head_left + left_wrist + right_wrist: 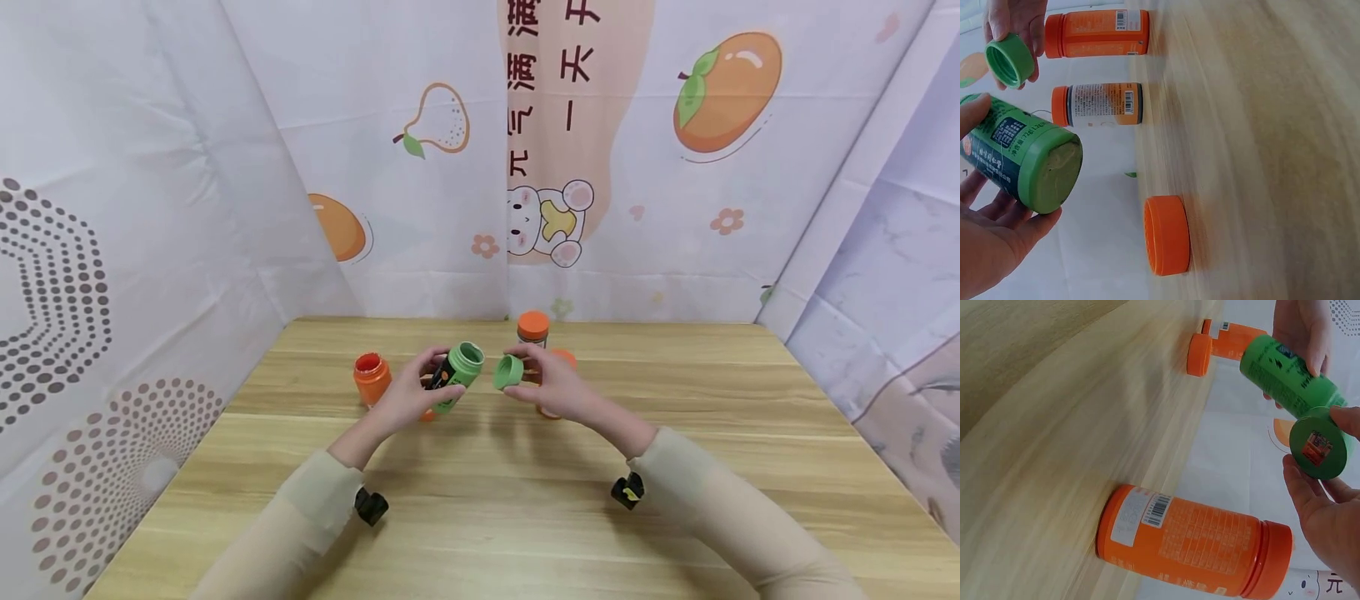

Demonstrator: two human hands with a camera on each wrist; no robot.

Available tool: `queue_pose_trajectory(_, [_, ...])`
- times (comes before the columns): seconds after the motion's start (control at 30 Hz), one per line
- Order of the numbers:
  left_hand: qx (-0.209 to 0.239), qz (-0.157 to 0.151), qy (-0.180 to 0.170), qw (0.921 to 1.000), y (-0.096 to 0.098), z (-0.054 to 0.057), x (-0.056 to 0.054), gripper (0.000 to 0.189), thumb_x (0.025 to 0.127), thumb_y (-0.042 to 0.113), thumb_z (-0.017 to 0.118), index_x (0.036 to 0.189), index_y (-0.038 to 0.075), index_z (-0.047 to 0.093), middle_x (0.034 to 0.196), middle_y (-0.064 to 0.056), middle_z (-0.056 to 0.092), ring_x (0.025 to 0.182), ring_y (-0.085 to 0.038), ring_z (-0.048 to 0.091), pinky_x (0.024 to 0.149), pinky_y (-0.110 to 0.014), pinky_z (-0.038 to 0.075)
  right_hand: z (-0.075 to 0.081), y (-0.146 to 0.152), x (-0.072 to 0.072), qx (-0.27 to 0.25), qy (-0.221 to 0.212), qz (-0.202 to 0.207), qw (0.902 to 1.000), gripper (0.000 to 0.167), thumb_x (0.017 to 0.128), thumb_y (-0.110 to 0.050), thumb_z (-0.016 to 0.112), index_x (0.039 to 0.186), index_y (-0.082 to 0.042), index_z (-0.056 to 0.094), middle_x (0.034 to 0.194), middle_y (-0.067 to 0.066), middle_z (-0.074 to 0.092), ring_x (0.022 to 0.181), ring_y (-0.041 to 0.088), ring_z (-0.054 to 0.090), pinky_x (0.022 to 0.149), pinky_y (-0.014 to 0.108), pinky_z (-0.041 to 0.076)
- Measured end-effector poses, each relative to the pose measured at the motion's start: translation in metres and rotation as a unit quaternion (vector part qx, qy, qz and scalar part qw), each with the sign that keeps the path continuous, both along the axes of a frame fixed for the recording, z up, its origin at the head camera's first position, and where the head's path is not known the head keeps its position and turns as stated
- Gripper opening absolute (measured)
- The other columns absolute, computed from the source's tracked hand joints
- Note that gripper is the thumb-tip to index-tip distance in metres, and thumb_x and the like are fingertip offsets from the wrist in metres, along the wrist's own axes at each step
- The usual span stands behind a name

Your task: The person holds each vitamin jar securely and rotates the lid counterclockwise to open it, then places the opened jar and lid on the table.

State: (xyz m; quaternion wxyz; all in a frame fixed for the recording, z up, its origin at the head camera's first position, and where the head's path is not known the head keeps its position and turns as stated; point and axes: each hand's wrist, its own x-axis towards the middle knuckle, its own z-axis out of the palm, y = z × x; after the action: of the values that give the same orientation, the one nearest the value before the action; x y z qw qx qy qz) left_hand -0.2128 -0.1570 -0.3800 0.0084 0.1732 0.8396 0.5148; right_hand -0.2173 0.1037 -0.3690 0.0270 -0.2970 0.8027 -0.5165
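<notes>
Over the table, my left hand point(401, 404) grips a green bottle point(456, 379) with a dark label. It has no lid on, and its open mouth tilts up to the right, toward the other hand. My right hand point(558, 385) pinches a round green lid point(508, 372), its hollow side facing the bottle. A gap separates lid and bottle in the head view. On the lid's top, the right wrist view shows a small orange sticker point(1317, 447). Left of the left hand stands a lidless orange bottle point(372, 382).
On the wooden table point(510, 517), a loose orange lid point(1169, 235) lies below the left hand. A capped orange bottle point(1191, 540) stands near the right hand. Farther back is an orange-lidded bottle point(533, 327) with a printed label. A printed curtain point(450, 200) hangs behind the table.
</notes>
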Motion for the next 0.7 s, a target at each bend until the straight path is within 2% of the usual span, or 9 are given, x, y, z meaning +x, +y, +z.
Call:
queue_pose_trajectory(0.33, [0.039, 0.026, -0.012, 0.9989, 0.005, -0.003, -0.011, 0.061, 0.085, 0.021, 0.077, 0.137, 0.011, 0.046, 0.122, -0.015, 0.054, 0.113, -0.033, 0.055, 0.096, -0.051, 0.044, -0.007, -0.007, -0.004, -0.001, 0.001, -0.007, 1.0, 0.051, 0.084, -0.002, 0.074, 0.128, 0.006, 0.049, 0.122, 0.019, 0.056, 0.112, 0.034, 0.059, 0.096, 0.046, 0.046])
queue_pose_trajectory(0.53, [0.063, 0.033, -0.022, 0.9972, 0.005, -0.008, -0.022, 0.06, 0.086, 0.016, 0.075, 0.138, 0.009, 0.045, 0.123, -0.016, 0.054, 0.113, -0.032, 0.056, 0.094, -0.048, 0.046, -0.015, -0.01, -0.005, -0.006, -0.015, -0.015, 0.9998, 0.051, 0.081, 0.001, 0.076, 0.125, 0.004, 0.051, 0.12, 0.015, 0.057, 0.11, 0.03, 0.06, 0.095, 0.042, 0.047])
queue_pose_trajectory(0.57, [0.067, 0.034, -0.026, 0.9968, 0.006, -0.009, -0.023, 0.061, 0.087, 0.016, 0.075, 0.138, 0.009, 0.044, 0.124, -0.016, 0.054, 0.114, -0.032, 0.056, 0.095, -0.047, 0.045, -0.017, -0.011, -0.005, -0.008, -0.02, -0.014, 0.9997, 0.051, 0.081, 0.002, 0.076, 0.125, 0.004, 0.051, 0.12, 0.016, 0.057, 0.11, 0.03, 0.06, 0.095, 0.042, 0.047])
queue_pose_trajectory(0.6, [0.07, 0.035, -0.033, 0.9964, 0.007, -0.005, -0.02, 0.061, 0.087, 0.014, 0.075, 0.139, 0.007, 0.043, 0.125, -0.017, 0.053, 0.116, -0.033, 0.055, 0.096, -0.048, 0.044, -0.018, -0.011, -0.005, -0.009, -0.023, -0.011, 0.9996, 0.051, 0.081, 0.003, 0.076, 0.125, 0.004, 0.05, 0.121, 0.017, 0.057, 0.111, 0.031, 0.059, 0.095, 0.042, 0.047])
queue_pose_trajectory(0.7, [0.083, 0.036, -0.038, 0.9952, 0.008, -0.008, -0.024, 0.062, 0.087, 0.013, 0.074, 0.139, 0.006, 0.042, 0.126, -0.019, 0.053, 0.119, -0.034, 0.054, 0.099, -0.048, 0.042, -0.021, -0.013, -0.004, -0.011, -0.035, -0.006, 0.9993, 0.05, 0.082, 0.004, 0.074, 0.125, 0.005, 0.049, 0.122, 0.019, 0.057, 0.113, 0.034, 0.058, 0.096, 0.043, 0.046])
